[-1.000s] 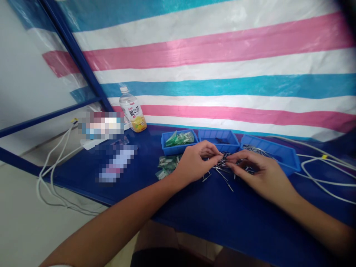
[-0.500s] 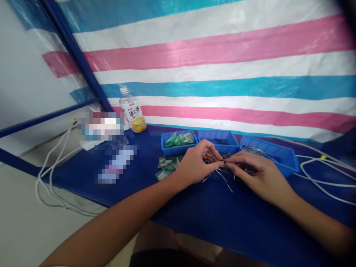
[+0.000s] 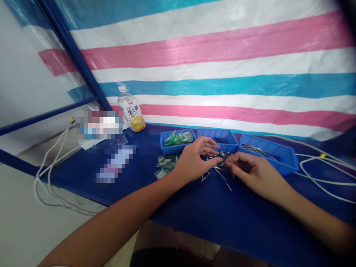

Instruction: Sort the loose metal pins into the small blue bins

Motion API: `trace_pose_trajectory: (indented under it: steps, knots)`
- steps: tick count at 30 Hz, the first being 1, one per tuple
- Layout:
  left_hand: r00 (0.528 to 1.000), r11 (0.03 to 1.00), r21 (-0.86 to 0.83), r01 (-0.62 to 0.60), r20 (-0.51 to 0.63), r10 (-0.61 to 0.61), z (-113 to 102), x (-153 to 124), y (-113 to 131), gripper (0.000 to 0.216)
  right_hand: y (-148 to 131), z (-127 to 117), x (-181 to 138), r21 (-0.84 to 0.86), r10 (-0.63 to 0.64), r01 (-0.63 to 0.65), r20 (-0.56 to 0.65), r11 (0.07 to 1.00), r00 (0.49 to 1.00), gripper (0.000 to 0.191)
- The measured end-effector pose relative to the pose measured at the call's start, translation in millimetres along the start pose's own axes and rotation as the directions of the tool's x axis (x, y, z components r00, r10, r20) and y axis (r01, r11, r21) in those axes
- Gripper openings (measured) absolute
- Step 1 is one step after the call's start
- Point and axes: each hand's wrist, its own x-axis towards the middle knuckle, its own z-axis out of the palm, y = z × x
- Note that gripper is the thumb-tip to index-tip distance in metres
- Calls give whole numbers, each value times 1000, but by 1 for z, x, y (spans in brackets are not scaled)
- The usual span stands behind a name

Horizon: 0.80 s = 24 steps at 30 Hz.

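My left hand (image 3: 196,157) is over the left side of a pile of thin metal pins (image 3: 220,171), its thumb and fingers apart with nothing visible between them. On the right side of the pile, the thumb and fingertips of my right hand (image 3: 254,170) are pinched together. Whatever they may hold is too small to make out. Small clear and green plastic bags (image 3: 166,165) lie left of my left hand, partly covered by it. Behind the hands stand a blue bin with green bags (image 3: 178,148), a middle blue bin (image 3: 232,140) with dark small pieces, and a right blue bin (image 3: 287,157) holding more pins.
A drink bottle (image 3: 132,111) stands at the back left of the blue table (image 3: 194,218). Blurred-out items (image 3: 116,163) lie on the table's left. White cables (image 3: 328,181) run along the right side. A striped plastic sheet (image 3: 208,55) hangs behind.
My left fingers have spread and parted from my right fingertips, which they met before. My right hand stays pinched, nearly in place. The view has shifted slightly.
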Motion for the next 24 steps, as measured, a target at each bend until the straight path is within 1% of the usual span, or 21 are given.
trace_pose_trajectory:
  steps: [3, 6, 8, 10, 11, 13, 16, 19, 21, 24]
  knots:
    - [999, 983, 176, -42, 19, 40, -4, 1, 0, 32, -2, -4, 3, 204, 128, -108, -90, 973, 988, 33]
    - [991, 910, 396, -120, 107, 85, -5, -1, -4, 26, 1, -9, 7, 452, 249, -157, -151, 878, 957, 30]
    - [976, 866, 469, -171, 200, 84, -5, -2, -9, 37, 3, -10, 9, 594, 315, -149, -187, 791, 930, 27]
    - [965, 821, 537, -193, 256, 59, -5, -4, -14, 50, 1, -9, 9, 681, 389, -161, -196, 715, 900, 27]
    - [957, 798, 565, -208, 286, 47, -5, -4, -16, 51, 0, -8, 9, 703, 422, -183, -180, 687, 888, 28]
    - [941, 759, 605, -240, 338, 28, -6, -3, -19, 45, -5, -6, 7, 723, 466, -238, -129, 649, 875, 32]
    - [931, 736, 627, -256, 365, 14, -8, 0, -22, 29, -11, -3, 5, 721, 458, -269, -76, 639, 886, 33]
    - [942, 735, 636, -235, 335, 11, -9, 2, -23, 22, -12, -1, 3, 708, 425, -265, -54, 655, 904, 32]
    - [951, 739, 638, -217, 308, 14, -9, 2, -24, 19, -11, -1, 3, 694, 420, -276, -43, 666, 906, 33]
    - [967, 772, 613, -170, 256, 9, -9, 2, -24, 18, -10, 0, 3, 675, 407, -276, -39, 684, 913, 34]
